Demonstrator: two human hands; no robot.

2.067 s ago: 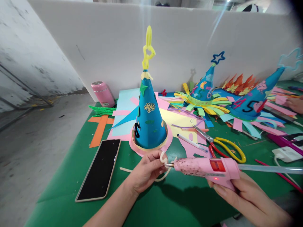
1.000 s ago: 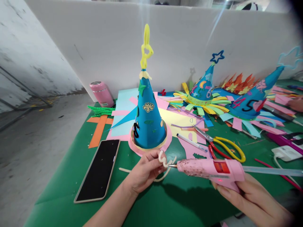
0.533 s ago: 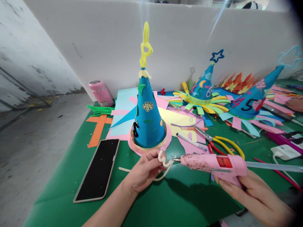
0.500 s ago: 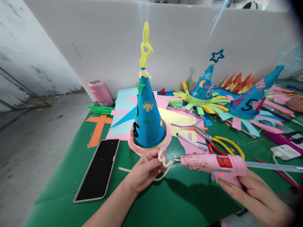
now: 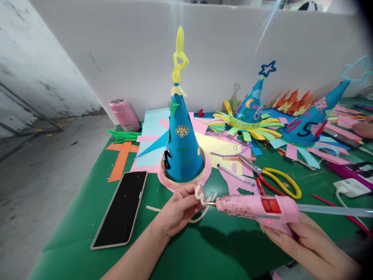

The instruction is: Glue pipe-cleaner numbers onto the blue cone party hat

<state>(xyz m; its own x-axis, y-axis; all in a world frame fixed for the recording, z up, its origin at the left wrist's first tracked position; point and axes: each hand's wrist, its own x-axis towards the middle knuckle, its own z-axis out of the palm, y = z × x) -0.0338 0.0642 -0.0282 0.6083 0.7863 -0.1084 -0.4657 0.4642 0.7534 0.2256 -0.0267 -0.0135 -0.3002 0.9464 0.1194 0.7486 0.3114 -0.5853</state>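
Observation:
My left hand (image 5: 177,212) pinches a cream pipe cleaner (image 5: 201,196) bent into a curly shape, just above the green table (image 5: 204,249). My right hand (image 5: 303,243) grips a pink hot glue gun (image 5: 256,208) with a clear glue stick out its back. The gun's metal nozzle touches the curl of the pipe cleaner. Right behind my hands stands a blue paper cone hat (image 5: 183,144) on a pink ring, topped with a yellow pipe-cleaner shape.
A black phone (image 5: 121,208) lies to the left. Yellow-handled scissors (image 5: 274,181) and a pen (image 5: 234,175) lie to the right among coloured paper. Two more decorated blue hats (image 5: 252,111) stand at the back right. A pink cup (image 5: 124,114) sits by the white partition. Another person's hand (image 5: 364,128) shows at the right edge.
The glue gun drew back to the right a little, then moved left again so its nozzle touches the pipe cleaner. My left hand stayed almost still.

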